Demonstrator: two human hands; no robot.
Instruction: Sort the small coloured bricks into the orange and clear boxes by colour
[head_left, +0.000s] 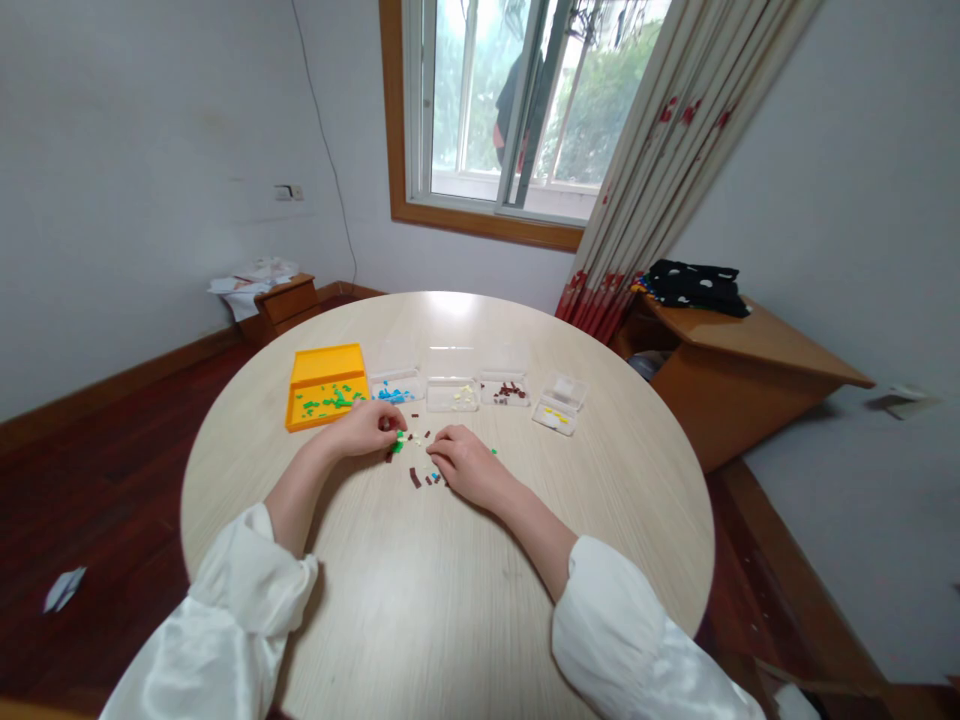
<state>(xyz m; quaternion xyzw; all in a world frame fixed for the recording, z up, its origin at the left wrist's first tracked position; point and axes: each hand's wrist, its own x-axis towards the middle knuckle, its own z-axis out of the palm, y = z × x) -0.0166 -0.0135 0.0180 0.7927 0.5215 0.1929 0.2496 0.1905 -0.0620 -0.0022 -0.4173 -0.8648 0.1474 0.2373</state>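
Observation:
My left hand (367, 428) is closed, its thumb and fingertips pinched at a small green building brick (398, 446) with cream bits by it. Across from it, my right hand (466, 465) rests low over the table with fingers curled together; whatever lies between its fingertips is too small to make out. Loose pieces lie around both hands: a long dark brown brick (415, 478), a small brown brick (415, 415), a tiny blue piece (436, 477) and several cream and brown bits. A green bit (494, 451) sits just beyond my right hand.
Behind the hands on the round table (442, 600) stand an open yellow case (328, 360) of green bricks and clear boxes with blue pieces (395, 394), cream pieces (463, 394), brown pieces (512, 389) and yellow pieces (556, 416). A wooden cabinet (757, 350) stands at right.

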